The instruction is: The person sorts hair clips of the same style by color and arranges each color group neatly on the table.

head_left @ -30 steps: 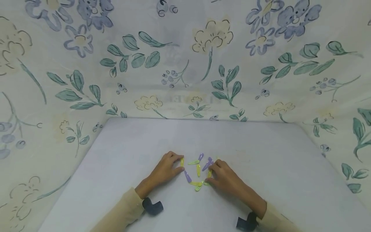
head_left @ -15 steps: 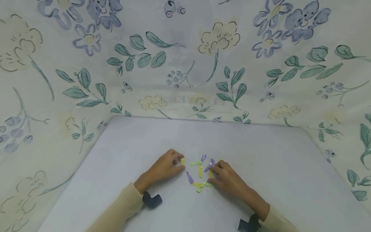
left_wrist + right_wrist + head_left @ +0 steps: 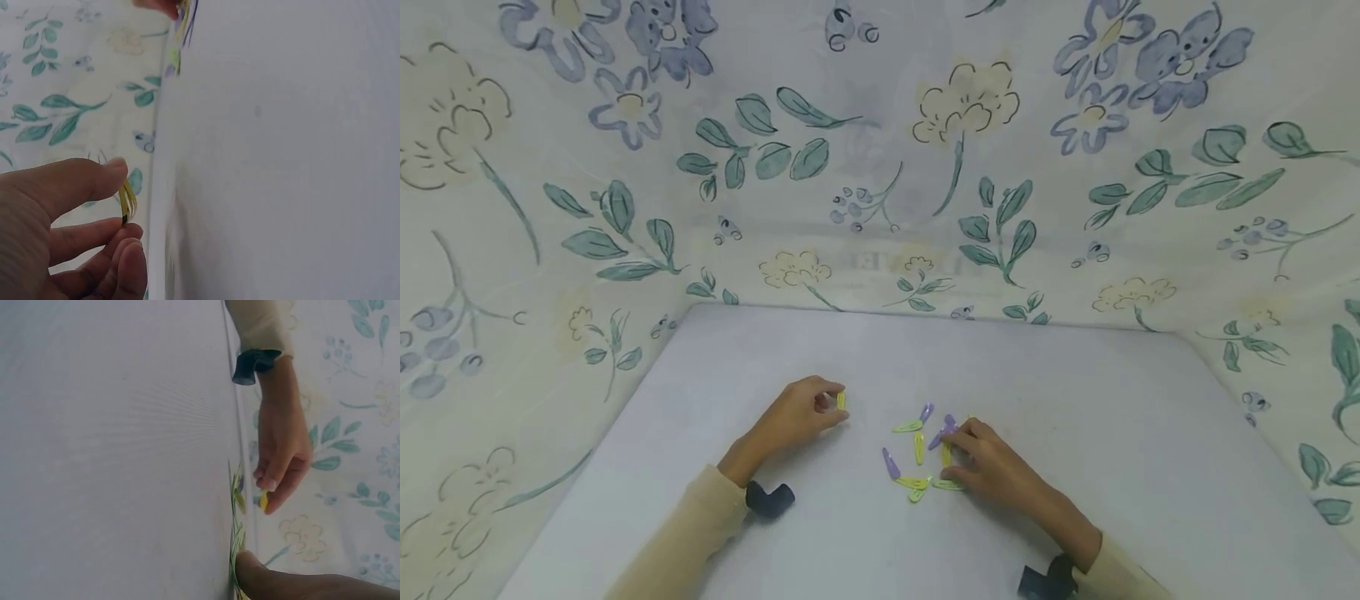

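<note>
My left hand (image 3: 797, 412) pinches a yellow snap hair clip (image 3: 841, 402) between thumb and fingers, left of the other clips. In the left wrist view this yellow clip (image 3: 127, 201) is held off the table. My right hand (image 3: 1000, 462) is at the right of the group, thumb and finger at the two ends of another yellow hair clip (image 3: 946, 455). Among the clips are a purple one (image 3: 891, 463), a yellow one (image 3: 919, 448), a light green one (image 3: 907, 427) and a green one (image 3: 949, 484). The right hand partly covers some.
The clips lie on a white table (image 3: 775, 533), its far edge meeting a floral cloth (image 3: 865, 200) that hangs behind and at the sides. A dark band sits at each wrist, the left band (image 3: 771, 500) close to the tabletop.
The left hand has lifted its yellow clip away from the purple clip and moved left and slightly farther back. The right hand stays at nearly the same spot.
</note>
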A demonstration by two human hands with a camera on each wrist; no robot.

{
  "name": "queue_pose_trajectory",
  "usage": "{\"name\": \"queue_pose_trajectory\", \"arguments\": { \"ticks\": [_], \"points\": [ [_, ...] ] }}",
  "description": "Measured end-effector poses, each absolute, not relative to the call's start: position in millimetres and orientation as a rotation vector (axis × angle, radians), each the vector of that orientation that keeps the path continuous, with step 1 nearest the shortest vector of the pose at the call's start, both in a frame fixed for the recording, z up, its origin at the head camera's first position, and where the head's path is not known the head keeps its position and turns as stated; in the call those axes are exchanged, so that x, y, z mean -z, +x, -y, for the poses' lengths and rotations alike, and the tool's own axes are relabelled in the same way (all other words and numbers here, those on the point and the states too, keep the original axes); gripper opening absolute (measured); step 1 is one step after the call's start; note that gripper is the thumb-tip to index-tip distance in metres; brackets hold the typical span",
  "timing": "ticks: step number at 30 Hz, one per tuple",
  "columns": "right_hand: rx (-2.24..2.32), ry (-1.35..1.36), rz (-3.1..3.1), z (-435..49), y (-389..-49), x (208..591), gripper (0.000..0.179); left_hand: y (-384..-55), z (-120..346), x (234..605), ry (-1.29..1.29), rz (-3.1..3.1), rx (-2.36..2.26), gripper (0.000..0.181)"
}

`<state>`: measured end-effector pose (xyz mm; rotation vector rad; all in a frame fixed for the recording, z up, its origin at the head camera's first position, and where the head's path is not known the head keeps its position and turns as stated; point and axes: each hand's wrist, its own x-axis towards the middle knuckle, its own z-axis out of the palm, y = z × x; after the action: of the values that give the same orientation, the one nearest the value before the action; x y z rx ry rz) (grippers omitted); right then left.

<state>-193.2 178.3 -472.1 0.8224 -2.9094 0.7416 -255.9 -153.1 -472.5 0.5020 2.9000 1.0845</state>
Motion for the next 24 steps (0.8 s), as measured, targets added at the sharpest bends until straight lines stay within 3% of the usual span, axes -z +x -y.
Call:
{"name": "queue_pose_trajectory", "arguments": {
  "ticks": [14,24],
  "points": [
    [-0.768,0.806,2.946,-177,-194,476,0.048,-279,208,460,0.296,-2.917,-1.031,0.046],
    [-0.789,0.846,2.921,-179,-196,473,0.047,-292,226,463,0.404,-2.920,-1.028,0.045]
  ]
}}
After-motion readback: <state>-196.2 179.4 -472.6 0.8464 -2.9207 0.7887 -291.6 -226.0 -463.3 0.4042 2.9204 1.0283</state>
